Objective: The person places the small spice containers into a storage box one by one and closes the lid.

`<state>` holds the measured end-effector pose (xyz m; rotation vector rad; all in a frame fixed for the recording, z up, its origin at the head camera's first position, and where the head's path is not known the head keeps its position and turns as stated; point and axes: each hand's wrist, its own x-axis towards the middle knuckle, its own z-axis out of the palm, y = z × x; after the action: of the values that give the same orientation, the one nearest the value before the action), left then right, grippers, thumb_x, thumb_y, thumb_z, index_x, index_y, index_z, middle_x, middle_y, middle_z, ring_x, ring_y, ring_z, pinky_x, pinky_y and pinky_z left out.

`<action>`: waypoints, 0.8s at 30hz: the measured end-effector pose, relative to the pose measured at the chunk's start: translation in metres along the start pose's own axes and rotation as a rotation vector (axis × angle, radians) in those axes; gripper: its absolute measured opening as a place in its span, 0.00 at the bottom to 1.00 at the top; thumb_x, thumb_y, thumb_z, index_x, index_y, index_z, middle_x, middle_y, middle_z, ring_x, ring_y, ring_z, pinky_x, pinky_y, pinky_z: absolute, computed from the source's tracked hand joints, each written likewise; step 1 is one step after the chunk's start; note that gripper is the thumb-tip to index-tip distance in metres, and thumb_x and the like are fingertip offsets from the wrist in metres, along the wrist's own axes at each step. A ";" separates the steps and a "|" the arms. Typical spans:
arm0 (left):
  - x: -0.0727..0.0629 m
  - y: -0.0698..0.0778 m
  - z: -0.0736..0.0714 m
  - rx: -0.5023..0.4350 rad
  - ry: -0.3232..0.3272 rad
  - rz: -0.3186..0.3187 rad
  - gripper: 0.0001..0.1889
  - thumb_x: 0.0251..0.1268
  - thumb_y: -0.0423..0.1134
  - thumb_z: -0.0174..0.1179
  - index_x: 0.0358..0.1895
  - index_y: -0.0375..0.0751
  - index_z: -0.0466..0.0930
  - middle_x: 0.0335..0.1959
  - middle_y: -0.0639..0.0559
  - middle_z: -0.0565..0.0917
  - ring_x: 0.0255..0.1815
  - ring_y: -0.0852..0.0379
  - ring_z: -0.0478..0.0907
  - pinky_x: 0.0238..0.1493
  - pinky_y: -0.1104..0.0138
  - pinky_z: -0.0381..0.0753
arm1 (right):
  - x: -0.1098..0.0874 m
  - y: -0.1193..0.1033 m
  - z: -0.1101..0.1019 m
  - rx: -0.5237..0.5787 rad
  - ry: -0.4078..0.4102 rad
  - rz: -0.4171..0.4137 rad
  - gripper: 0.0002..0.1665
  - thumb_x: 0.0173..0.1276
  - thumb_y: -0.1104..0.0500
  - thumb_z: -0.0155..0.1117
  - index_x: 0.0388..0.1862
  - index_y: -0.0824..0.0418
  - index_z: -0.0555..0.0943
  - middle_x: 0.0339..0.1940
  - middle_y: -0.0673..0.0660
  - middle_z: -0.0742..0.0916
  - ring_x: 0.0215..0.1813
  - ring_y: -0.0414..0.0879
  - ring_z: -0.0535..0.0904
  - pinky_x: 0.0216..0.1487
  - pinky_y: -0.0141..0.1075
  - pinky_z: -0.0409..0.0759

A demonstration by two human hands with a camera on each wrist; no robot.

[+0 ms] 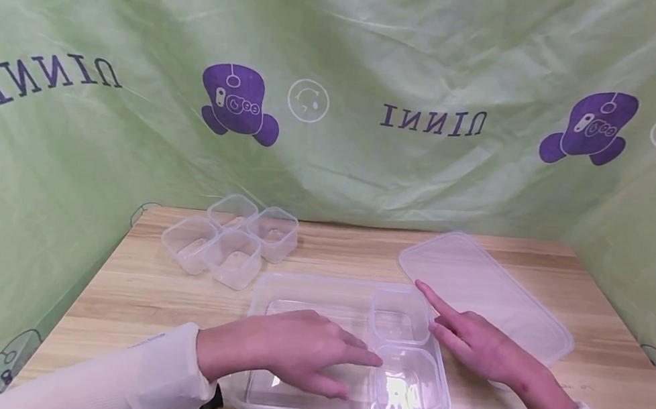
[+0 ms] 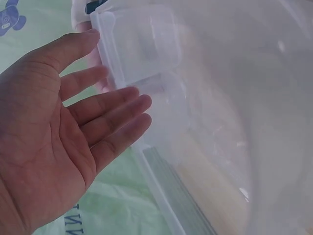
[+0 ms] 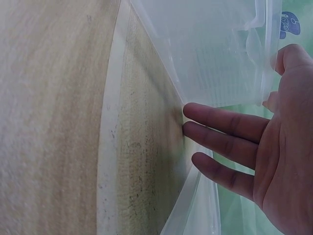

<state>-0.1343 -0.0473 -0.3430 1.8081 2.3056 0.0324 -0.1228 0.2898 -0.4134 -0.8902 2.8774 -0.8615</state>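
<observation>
"Left hand (image 1: pixel 311 351)?"
"Thumb and fingers apart, over the clear rectangular plastic box (image 1: pixel 318 291)."
"Right hand (image 1: pixel 478 346)?"
"Fingers apart, beside that box, on the wood-grain table (image 1: pixel 122 302); two clear square plastic tubs (image 1: pixel 407 382) inside."

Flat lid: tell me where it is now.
In the head view, the flat lid lies on the right side of the table, partly behind the right hand and right of the large clear container.
</observation>
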 end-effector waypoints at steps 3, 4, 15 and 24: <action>-0.005 -0.003 -0.003 -0.023 0.034 -0.006 0.25 0.74 0.54 0.61 0.70 0.57 0.77 0.63 0.68 0.81 0.60 0.71 0.77 0.50 0.68 0.82 | 0.000 0.000 0.000 -0.002 0.002 0.002 0.38 0.84 0.57 0.52 0.86 0.49 0.52 0.20 0.30 0.64 0.23 0.28 0.54 0.38 0.33 0.70; -0.007 -0.003 -0.003 -0.026 0.046 -0.009 0.23 0.74 0.54 0.61 0.69 0.57 0.79 0.61 0.68 0.81 0.59 0.72 0.77 0.50 0.68 0.82 | 0.000 0.000 -0.001 -0.001 0.001 0.004 0.38 0.84 0.57 0.52 0.86 0.49 0.52 0.20 0.30 0.64 0.23 0.28 0.54 0.38 0.33 0.70; -0.032 -0.014 -0.013 -0.079 0.182 -0.076 0.16 0.75 0.51 0.60 0.59 0.53 0.85 0.55 0.66 0.85 0.57 0.69 0.79 0.53 0.66 0.81 | -0.002 0.001 0.001 0.002 -0.004 0.018 0.38 0.84 0.56 0.51 0.86 0.47 0.50 0.20 0.32 0.65 0.23 0.28 0.54 0.38 0.33 0.70; -0.052 -0.029 -0.012 -0.094 0.300 -0.135 0.13 0.75 0.49 0.61 0.55 0.52 0.87 0.51 0.62 0.86 0.54 0.65 0.82 0.52 0.63 0.82 | -0.002 0.002 0.001 0.010 0.004 0.000 0.38 0.84 0.57 0.51 0.86 0.48 0.51 0.21 0.32 0.64 0.23 0.28 0.52 0.37 0.32 0.69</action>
<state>-0.1520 -0.1034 -0.3276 1.6966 2.5727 0.4102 -0.1219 0.2916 -0.4153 -0.8889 2.8734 -0.8782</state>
